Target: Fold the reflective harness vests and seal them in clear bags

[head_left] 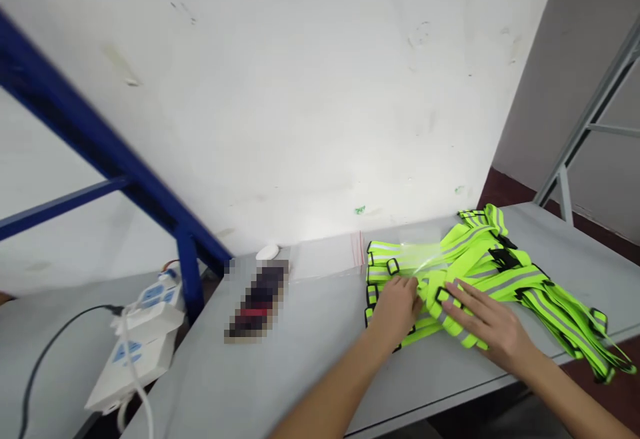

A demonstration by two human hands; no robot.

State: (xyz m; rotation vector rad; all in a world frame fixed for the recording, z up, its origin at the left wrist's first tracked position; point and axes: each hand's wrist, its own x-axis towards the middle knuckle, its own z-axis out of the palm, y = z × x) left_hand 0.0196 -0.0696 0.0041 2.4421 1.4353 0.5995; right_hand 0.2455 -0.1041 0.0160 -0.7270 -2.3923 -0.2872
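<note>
A pile of neon yellow reflective straps (pixel 505 272) with grey bands and black buckles lies on the grey table (pixel 310 359) at the right. My left hand (pixel 397 309) rests on the pile's left end, fingers curled onto a strap. My right hand (pixel 487 322) lies flat on the straps with its fingers stretched out and spread. A clear plastic bag (pixel 327 259) with a red-lined edge lies flat just left of the pile, partly under it.
A blurred dark object (pixel 257 300) and a small white oval thing (pixel 267 251) lie mid-table. A white power strip (pixel 137 352) with cables sits at the left beside a blue metal frame (pixel 187 272). A white wall rises behind; a grey rack (pixel 587 126) stands at the right.
</note>
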